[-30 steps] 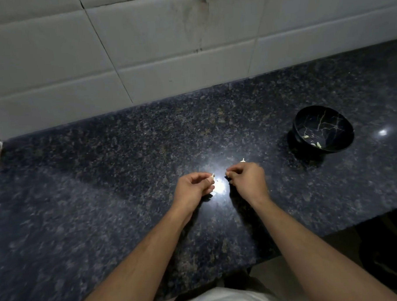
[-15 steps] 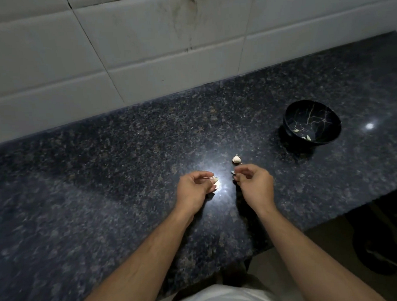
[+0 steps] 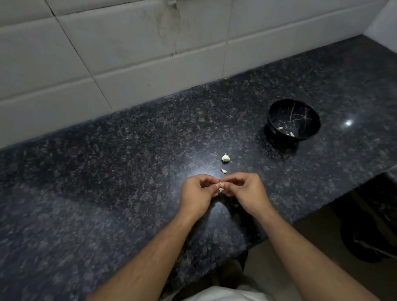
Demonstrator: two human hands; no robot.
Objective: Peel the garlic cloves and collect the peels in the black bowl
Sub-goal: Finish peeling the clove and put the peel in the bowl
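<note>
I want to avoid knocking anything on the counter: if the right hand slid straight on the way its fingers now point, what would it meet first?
The right hand points left, so it meets the garlic clove it already pinches, then the left hand right behind it. The loose clove lies farther back, probably off that line.

Home kitchen: dark granite counter (image 3: 103,177), white wall tiles (image 3: 143,50), garlic (image 3: 225,157).

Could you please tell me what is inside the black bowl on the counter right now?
The black bowl holds a few pale garlic peels lying near its bottom, against its gold-veined inner wall. Its near rim covers the closest part of the inside, so anything lying there cannot be seen.
</note>
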